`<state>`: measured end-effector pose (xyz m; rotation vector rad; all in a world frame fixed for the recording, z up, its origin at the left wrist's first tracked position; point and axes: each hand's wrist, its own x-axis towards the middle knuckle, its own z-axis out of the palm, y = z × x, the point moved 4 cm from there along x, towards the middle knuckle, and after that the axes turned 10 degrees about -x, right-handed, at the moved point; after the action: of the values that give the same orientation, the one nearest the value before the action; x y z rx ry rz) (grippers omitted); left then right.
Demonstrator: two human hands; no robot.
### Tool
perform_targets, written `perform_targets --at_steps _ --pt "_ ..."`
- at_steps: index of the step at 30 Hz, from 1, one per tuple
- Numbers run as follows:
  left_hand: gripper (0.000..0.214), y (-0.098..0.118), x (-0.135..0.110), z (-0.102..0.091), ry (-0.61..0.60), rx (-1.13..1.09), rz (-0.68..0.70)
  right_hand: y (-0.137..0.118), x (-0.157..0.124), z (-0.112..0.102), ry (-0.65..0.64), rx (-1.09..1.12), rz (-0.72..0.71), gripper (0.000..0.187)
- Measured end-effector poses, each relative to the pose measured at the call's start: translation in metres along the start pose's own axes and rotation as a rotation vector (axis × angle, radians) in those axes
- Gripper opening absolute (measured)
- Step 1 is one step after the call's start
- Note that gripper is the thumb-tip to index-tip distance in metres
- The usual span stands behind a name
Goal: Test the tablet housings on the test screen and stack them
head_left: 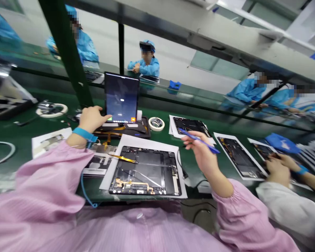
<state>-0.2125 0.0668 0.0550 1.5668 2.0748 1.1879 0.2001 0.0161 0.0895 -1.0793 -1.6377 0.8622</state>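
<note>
My left hand (92,119), with a blue wrist strap (84,133), is at the lower left edge of a lit tablet screen (122,94) standing upright. Its thumb lies across the front of the screen; the other fingers curl at the side edge, partly hidden. In my right hand (203,150) is a blue pry tool (208,145), raised above the bench and pinched between thumb and fingers. Between my hands an opened tablet housing (149,171) lies on white paper (182,187), its inside facing up. A gold ribbon cable (124,159) reaches over its left side.
Tape rolls (156,124) stand on the green bench (144,136). More opened housings (190,126) lie to the right, near a co-worker's hands (279,166). A blue cord (84,190) hangs at the bench's front edge. People in blue sit beyond a green post (65,52).
</note>
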Motion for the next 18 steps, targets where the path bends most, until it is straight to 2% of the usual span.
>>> perform_targets --at_steps 1,2,3,5,7,8,11,15,18 --pt "0.039 0.01 -0.008 0.002 -0.015 0.001 0.022 0.013 -0.005 0.0 -0.022 -0.009 0.069 0.017" --pt "0.04 0.02 -0.018 0.009 -0.099 0.0 0.062 0.027 -0.011 0.0 -0.032 -0.015 0.132 0.013" --pt "0.04 0.03 -0.03 0.018 -0.225 -0.018 0.089 0.041 -0.016 0.001 -0.04 -0.014 0.189 0.011" --pt "0.04 0.047 -0.059 0.042 -0.568 -0.076 0.141 0.063 -0.026 0.005 -0.066 -0.036 0.256 0.009" --pt "0.038 0.057 -0.088 0.062 -0.861 -0.09 0.155 0.075 -0.032 0.008 -0.062 -0.136 0.245 0.01" --pt "0.037 0.059 -0.099 0.07 -0.95 -0.072 0.155 0.079 -0.033 0.009 -0.042 -0.192 0.229 0.009" --pt "0.032 0.058 -0.116 0.082 -1.032 0.007 0.143 0.084 -0.036 0.009 0.009 -0.273 0.21 0.013" --pt "0.03 0.053 -0.119 0.085 -1.042 0.047 0.139 0.084 -0.038 0.011 -0.03 -0.302 0.21 0.012" --pt "0.031 0.05 -0.12 0.086 -1.115 0.009 0.108 0.083 -0.039 0.012 -0.053 -0.329 0.21 0.013"
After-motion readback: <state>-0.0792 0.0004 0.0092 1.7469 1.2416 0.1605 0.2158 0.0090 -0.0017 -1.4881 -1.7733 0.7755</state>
